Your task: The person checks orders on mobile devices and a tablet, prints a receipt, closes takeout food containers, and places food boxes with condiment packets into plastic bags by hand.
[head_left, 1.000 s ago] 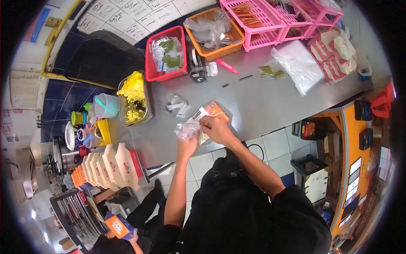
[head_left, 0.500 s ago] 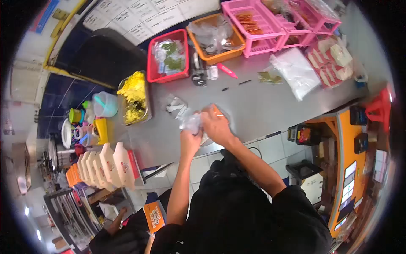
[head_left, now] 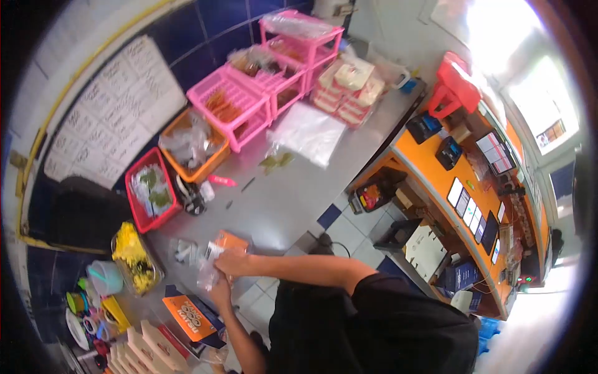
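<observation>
A clear plastic bag (head_left: pixel 206 272) is between my hands above the near edge of the steel table. My left hand (head_left: pixel 220 293) grips its lower part, fingers closed. My right hand (head_left: pixel 233 263) is closed at the bag's upper side; its fingertips are partly hidden. Just beyond my right hand lies an orange and white box (head_left: pixel 230 241), partly covered by the hand. Left of the bag, a small clear packet (head_left: pixel 183 252) with whitish pieces rests on the table. What the bag contains is too blurred to make out.
On the steel table (head_left: pixel 274 209) stand a red basket (head_left: pixel 134 202), an orange basket (head_left: pixel 219 161), pink racks (head_left: pixel 205 93) and a tray of yellow food (head_left: pixel 129 247). White plastic bags (head_left: pixel 308 132) lie farther right. At lower left, another person's hand (head_left: pixel 216 355) is near an orange printed box (head_left: pixel 189 316).
My view has turned right, showing more of the orange counter. The co-worker's orange printed box has come up beside the table. Both my hands stay together on the plastic bag.
</observation>
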### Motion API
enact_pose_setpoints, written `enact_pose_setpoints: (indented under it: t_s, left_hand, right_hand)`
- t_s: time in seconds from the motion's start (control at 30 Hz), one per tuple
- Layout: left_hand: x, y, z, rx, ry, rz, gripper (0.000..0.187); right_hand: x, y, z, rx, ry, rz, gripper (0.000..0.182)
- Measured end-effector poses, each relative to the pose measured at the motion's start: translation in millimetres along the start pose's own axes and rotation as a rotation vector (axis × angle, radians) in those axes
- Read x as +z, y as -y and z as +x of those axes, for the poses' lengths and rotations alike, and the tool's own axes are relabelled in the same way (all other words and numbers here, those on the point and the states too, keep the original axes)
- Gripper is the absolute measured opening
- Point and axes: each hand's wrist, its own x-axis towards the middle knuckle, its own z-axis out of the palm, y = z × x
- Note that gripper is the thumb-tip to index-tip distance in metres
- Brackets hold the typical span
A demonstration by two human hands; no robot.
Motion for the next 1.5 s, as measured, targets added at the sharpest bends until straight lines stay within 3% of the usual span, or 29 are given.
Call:
enact_pose_setpoints:
  t_s: [0.03,0.07,0.13,0.2,0.33,0.37,0.4,0.43,0.5,0.53,0.57,0.6,0.63,0.67,0.7,0.73,0.77,0.8,0.93,0.97,1.03,1.07,1.17,1.2,1.23,1.27,1.33,1.37,1.5]
  left_hand:
    - [-2,-18,3,-0.015,0.014,0.03,0.035]
    - [-3,-36,6,-0.03,0.028,0.06,0.033]
    - [-12,-52,10,0.359,0.031,0.277,0.041]
    - [-13,-65,9,0.335,0.047,0.141,0.035]
    - [-14,-92,3,0.341,0.099,0.344,0.041]
    - [-10,-112,-7,0.273,0.101,0.398,0.042]
    - [-3,-55,21,0.414,-0.025,0.405,0.036]
    - [7,-66,14,0.392,-0.025,0.407,0.036]
    - [44,-90,7,0.341,-0.014,0.393,0.034]
    - [60,-101,2,0.319,-0.009,0.384,0.034]
    - [76,-110,0,0.301,0.001,0.374,0.033]
    - [91,-118,-3,0.281,0.008,0.361,0.032]
    - [107,-130,-8,0.26,0.017,0.345,0.032]
    - [119,-132,-8,0.237,0.024,0.326,0.031]
    - [128,-140,-13,0.207,0.033,0.302,0.031]
    - [133,-142,-14,0.185,0.041,0.277,0.03]
    - [138,-142,-14,0.169,0.054,0.243,0.029]
    - [142,-141,-16,0.151,0.064,0.198,0.029]
    - [151,-150,-3,0.127,0.179,-0.092,0.026]
    - [170,-169,-14,0.145,0.238,-0.081,0.022]
    - [224,-294,-95,0.212,0.313,-0.089,0.017]
    - [249,-315,-100,0.185,0.329,-0.166,0.019]
    - [329,-364,-83,0.204,0.404,-0.299,0.019]
    - [358,-386,-82,0.22,0.474,-0.411,0.021]
    - [383,-414,-91,0.204,0.488,-0.44,0.023]
    - [410,-435,-90,0.179,0.513,-0.434,0.025]
    - [470,-466,-89,0.104,0.579,-0.552,0.024]
    - [498,-479,-87,0.105,0.64,-0.641,0.023]
    - [576,-537,-77,0.364,0.697,-0.518,0.018]
  right_hand:
    - [4,-14,3,-0.154,-0.11,0.069,0.019]
    - [-16,-13,-11,-0.115,-0.038,0.05,0.019]
    - [-29,-12,-29,-0.074,-0.013,0.098,0.022]
    - [-15,-15,-30,-0.05,-0.024,0.174,0.024]
    - [7,-56,-63,-0.166,-0.163,0.447,0.025]
    - [-10,-81,-93,-0.188,-0.087,0.38,0.028]
    - [-27,-106,-124,-0.215,-0.014,0.314,0.032]
    - [-42,-139,-155,-0.228,0.104,0.236,0.037]
    - [-8,-251,-202,0.005,0.097,0.168,0.036]
    - [-49,-284,-283,0.195,0.03,0.412,0.034]
    - [-50,-335,-324,0.044,-0.066,-0.011,0.03]
    - [-46,-379,-385,0.343,-0.097,0.175,0.026]
    - [-20,-448,-433,0.393,-0.217,0.316,0.026]
    - [-25,-475,-517,0.125,-0.692,0.321,0.04]
    - [-112,-411,-602,0.758,-0.608,0.841,0.05]
    - [-145,-416,-658,0.462,-0.722,1.173,0.048]
    - [-165,-397,-714,1.069,-0.711,1.091,0.045]
    - [-100,-447,-779,0.726,-0.977,0.848,0.047]
    - [-110,-388,-917,1.218,-2.014,1.001,0.027]
    - [-101,-372,-931,1.307,-2.184,0.862,0.022]
    - [-33,-374,-963,1.377,-2.314,0.79,0.023]
    - [-26,-358,-945,1.32,-2.429,0.937,0.024]
    - [54,-341,-920,1.18,-2.027,1.281,0.023]
    - [56,-328,-907,1.3,-1.764,1.348,0.027]
    - [39,-298,-868,1.402,-1.728,1.163,0.03]
    - [50,-287,-854,1.474,-1.653,1.315,0.043]
    - [66,-267,-841,1.485,-1.422,1.416,0.039]
    - [73,-255,-832,1.459,-1.401,1.25,0.037]
    - [82,-220,-822,1.692,-1.385,1.507,0.034]
